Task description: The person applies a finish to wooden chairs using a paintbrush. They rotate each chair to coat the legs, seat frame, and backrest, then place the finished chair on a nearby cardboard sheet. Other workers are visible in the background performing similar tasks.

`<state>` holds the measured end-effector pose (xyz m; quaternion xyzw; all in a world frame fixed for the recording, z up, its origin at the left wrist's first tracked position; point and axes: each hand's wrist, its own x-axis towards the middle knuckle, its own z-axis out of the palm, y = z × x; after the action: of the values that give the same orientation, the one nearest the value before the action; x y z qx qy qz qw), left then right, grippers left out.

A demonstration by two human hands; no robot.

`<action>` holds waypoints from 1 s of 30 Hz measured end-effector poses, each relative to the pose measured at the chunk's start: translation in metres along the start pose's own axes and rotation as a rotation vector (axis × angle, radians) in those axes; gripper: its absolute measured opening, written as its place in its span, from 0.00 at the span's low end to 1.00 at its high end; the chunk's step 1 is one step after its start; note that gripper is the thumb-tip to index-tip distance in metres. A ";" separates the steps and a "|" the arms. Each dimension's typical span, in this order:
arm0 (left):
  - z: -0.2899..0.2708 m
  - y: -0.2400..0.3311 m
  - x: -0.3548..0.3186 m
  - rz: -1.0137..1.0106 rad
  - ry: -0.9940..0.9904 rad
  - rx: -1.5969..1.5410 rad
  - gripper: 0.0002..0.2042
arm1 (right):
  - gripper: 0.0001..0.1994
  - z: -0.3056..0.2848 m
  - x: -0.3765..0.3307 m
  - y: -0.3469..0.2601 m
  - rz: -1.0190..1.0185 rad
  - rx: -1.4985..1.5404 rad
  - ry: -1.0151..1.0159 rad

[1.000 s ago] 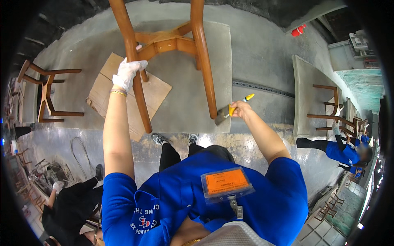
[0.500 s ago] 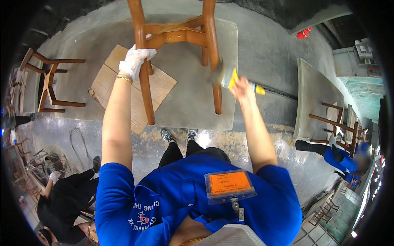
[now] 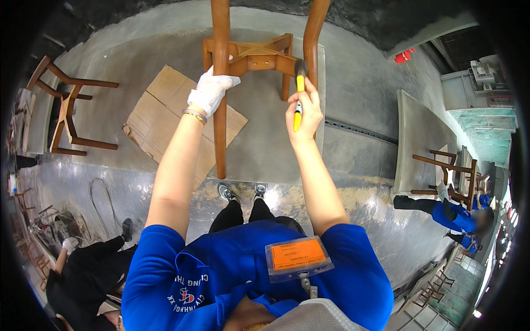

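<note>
A brown wooden chair frame [image 3: 266, 62] with long legs and crossed braces stands in front of me over a grey board. My left hand [image 3: 210, 92], in a white glove, is closed around its left leg [image 3: 220, 140]. My bare right hand [image 3: 305, 110] grips a paintbrush [image 3: 300, 83] with a yellow handle. The dark bristles point away from me and meet the frame where the brace joins the right leg [image 3: 310, 55]. My fingers partly cover the brush handle.
Flattened cardboard [image 3: 165, 113] lies on the grey board [image 3: 259, 160]. Another chair frame [image 3: 69, 107] is at the left, and one more [image 3: 455, 171] by a co-worker in blue [image 3: 455, 215] at the right. A person in black [image 3: 83, 276] is at the lower left. A hose [image 3: 102, 201] lies on the floor.
The chair frame has turned and shifted right, with my left hand still on its leg. My right hand moved left, and the brush swung from sideways to pointing away, onto the brace joint.
</note>
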<state>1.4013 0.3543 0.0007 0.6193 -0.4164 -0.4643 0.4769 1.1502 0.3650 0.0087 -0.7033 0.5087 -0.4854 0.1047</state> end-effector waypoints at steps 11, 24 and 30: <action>-0.003 -0.022 0.005 0.058 -0.005 0.040 0.19 | 0.09 0.025 0.007 -0.008 0.190 -0.067 -0.266; -0.002 -0.023 0.004 0.085 -0.056 0.037 0.22 | 0.09 0.064 0.003 0.002 0.095 0.195 -0.116; -0.003 -0.010 -0.008 0.082 -0.125 -0.144 0.29 | 0.10 0.075 0.001 0.000 -0.080 0.374 -0.063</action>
<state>1.4034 0.3642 -0.0078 0.5357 -0.4358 -0.5110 0.5118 1.2099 0.3385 -0.0289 -0.7061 0.3780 -0.5528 0.2301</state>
